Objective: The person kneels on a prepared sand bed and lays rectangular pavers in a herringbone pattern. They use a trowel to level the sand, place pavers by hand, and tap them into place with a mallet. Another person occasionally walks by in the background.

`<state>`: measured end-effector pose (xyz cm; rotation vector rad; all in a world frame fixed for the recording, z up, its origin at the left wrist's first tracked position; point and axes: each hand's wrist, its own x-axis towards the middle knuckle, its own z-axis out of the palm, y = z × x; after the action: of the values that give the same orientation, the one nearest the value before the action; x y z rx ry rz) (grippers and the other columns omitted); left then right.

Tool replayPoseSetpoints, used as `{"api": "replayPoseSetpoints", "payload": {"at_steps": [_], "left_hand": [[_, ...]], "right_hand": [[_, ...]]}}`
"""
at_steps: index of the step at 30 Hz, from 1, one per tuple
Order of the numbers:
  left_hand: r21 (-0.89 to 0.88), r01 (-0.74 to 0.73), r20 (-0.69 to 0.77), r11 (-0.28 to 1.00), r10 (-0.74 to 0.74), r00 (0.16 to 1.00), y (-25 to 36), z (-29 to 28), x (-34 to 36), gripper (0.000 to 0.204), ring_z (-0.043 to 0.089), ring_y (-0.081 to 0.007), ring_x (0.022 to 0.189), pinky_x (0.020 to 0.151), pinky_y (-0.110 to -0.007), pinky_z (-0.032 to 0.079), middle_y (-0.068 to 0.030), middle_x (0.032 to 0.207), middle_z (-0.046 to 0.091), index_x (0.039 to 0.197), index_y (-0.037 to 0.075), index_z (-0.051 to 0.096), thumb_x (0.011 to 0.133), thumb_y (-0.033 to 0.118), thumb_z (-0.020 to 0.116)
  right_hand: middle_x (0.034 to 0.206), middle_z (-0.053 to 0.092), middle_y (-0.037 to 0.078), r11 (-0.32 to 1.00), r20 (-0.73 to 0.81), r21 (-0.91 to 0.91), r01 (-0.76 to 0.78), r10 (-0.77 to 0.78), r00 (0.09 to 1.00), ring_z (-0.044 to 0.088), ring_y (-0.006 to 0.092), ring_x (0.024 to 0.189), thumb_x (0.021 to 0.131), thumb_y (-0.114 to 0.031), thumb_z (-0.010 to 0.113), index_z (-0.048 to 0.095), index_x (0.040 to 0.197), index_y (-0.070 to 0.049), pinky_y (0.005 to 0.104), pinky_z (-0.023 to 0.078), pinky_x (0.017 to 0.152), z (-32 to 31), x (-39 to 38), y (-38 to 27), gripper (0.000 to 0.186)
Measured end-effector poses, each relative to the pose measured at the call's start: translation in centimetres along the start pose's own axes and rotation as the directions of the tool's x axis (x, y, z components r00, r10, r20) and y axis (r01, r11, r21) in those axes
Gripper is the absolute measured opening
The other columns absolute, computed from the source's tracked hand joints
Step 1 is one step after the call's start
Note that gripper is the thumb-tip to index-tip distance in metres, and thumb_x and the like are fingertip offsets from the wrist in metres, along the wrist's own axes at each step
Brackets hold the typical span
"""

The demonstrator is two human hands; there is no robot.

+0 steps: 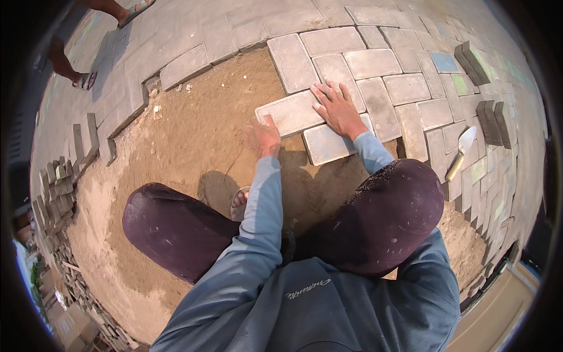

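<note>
A pale rectangular paving brick (pixel 290 112) lies at the edge of the laid paving, bordering bare sand. My right hand (pixel 341 111) rests on its right end with the fingers spread. By the brick's left end is my left hand (pixel 263 137), its thumb up near the brick's corner and apart from the fingers, which are partly blurred. Just nearer to me, a bluish-grey paving brick (pixel 332 144) sits beside the pale one, partly under my right wrist. Sand (pixel 217 111) spreads to the left of both bricks.
A trowel (pixel 462 154) with a pale handle lies on the paving at right, near upright loose bricks (pixel 494 122). More bricks (pixel 56 188) are stacked at far left. Another person's sandalled feet (pixel 85 80) stand on paving at upper left. My knees (pixel 396 217) flank the work area.
</note>
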<state>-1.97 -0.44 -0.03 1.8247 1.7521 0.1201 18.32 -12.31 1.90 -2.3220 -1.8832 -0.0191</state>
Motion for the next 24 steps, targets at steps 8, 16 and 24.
{"api": "replayPoseSetpoints", "payload": {"at_steps": [8, 16, 24], "left_hand": [[-0.278, -0.004, -0.145, 0.96, -0.038, 0.989, -2.9, 2.1, 2.5, 0.052, 0.06, -0.0494, 0.109, 0.093, -0.056, 0.047, -0.0327, 0.115, 0.061, 0.125, -0.001, 0.06, 0.1, 0.043, 0.055], [-0.278, -0.07, -0.196, 0.958, 0.014, 0.981, -1.3, 2.4, 1.5, 0.052, 0.063, -0.048, 0.107, 0.092, -0.055, 0.048, -0.0306, 0.114, 0.066, 0.125, -0.003, 0.063, 0.101, 0.042, 0.052], [-0.26, -0.021, -0.201, 0.965, -0.033, 0.979, -2.0, 2.8, 2.6, 0.06, 0.065, -0.0474, 0.11, 0.094, -0.053, 0.049, -0.0307, 0.116, 0.068, 0.127, -0.004, 0.063, 0.1, 0.049, 0.051]], "right_hand": [[0.143, 0.052, 0.011, 0.898, -0.284, 0.144, -0.415, 0.44, 0.852, 0.035, 0.0385, 0.146, 0.099, -0.025, 0.063, 0.048, 0.15, -0.017, 0.0535, 0.023, 0.122, -6.8, -10.7, 2.5, 0.054], [0.143, 0.052, 0.02, 0.087, -0.112, 0.24, -0.967, 0.992, 0.061, 0.051, 0.0381, 0.133, 0.105, -0.028, 0.049, 0.046, 0.148, -0.002, 0.0492, 0.041, 0.11, -3.0, -43.2, 4.6, 0.05], [0.149, 0.048, 0.023, -0.137, 0.219, 0.601, -0.787, 0.976, -0.003, 0.049, 0.0365, 0.134, 0.111, -0.033, 0.033, 0.039, 0.149, 0.001, 0.0432, 0.04, 0.111, -5.4, -46.7, -13.2, 0.052]]}}
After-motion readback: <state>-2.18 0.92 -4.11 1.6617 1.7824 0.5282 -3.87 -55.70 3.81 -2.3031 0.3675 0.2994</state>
